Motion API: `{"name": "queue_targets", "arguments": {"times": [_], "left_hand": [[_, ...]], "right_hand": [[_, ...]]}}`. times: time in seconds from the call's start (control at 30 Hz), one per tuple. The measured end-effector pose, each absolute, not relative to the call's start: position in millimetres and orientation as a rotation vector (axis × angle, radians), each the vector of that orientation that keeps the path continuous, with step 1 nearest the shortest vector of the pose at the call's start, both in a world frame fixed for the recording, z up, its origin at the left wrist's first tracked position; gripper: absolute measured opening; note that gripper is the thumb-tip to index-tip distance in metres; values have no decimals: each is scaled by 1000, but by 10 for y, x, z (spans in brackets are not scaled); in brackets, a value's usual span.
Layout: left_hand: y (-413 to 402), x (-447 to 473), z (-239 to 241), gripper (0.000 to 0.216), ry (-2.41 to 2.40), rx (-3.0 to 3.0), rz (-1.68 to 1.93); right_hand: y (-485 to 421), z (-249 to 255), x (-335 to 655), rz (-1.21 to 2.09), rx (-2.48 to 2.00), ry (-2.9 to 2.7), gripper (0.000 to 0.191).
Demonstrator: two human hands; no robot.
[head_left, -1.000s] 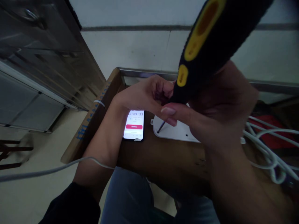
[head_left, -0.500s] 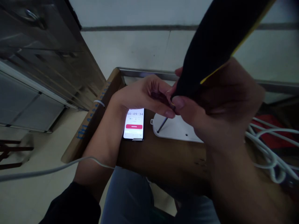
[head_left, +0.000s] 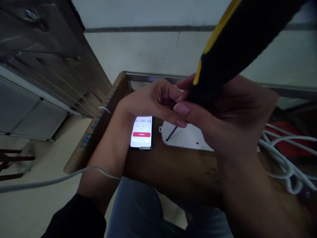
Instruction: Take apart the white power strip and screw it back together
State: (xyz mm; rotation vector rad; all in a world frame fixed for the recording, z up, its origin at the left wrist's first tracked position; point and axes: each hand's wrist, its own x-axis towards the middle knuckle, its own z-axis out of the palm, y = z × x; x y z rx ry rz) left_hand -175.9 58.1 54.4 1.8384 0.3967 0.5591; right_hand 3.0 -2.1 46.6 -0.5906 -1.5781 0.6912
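A: On the brown wooden table (head_left: 173, 168), what are the hands doing?

B: The right hand (head_left: 232, 122) is gripping the black-and-yellow screwdriver (head_left: 232, 39), its fingers closed around the low end of the handle. The thin shaft is slanting down and left, with its tip pressing on the left end of a white plastic plate (head_left: 190, 138) that is lying flat on the table.

A: And the left hand?

B: The left hand (head_left: 151, 104) is curling in at the screwdriver's neck and touching the right hand. Whether it is actually pinching the shaft, I cannot tell.

A: What is lying around them?

B: A lit phone (head_left: 141, 131) is lying just left of the plate, showing a timer. White cables (head_left: 284, 155) are looping at the right beside something red (head_left: 294, 145). A metal cabinet (head_left: 42, 66) is standing at the far left, and a white tiled wall (head_left: 138, 56) is running behind the table.
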Motion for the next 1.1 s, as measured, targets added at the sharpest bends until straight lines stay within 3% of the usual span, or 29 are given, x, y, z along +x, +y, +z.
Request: {"name": "queue_targets", "arguments": {"times": [0.47, 0.77, 1.1], "left_hand": [[638, -1764, 467, 51, 369, 1853, 577], [653, -1771, 487, 50, 363, 1899, 566], [595, -1755, 488, 47, 335, 1803, 588]], "right_hand": [[-39, 479, 10, 671, -601, -1578, 22], [-41, 500, 26, 660, -609, -1575, 28], [-38, 483, 12, 667, -580, -1581, 23]]}}
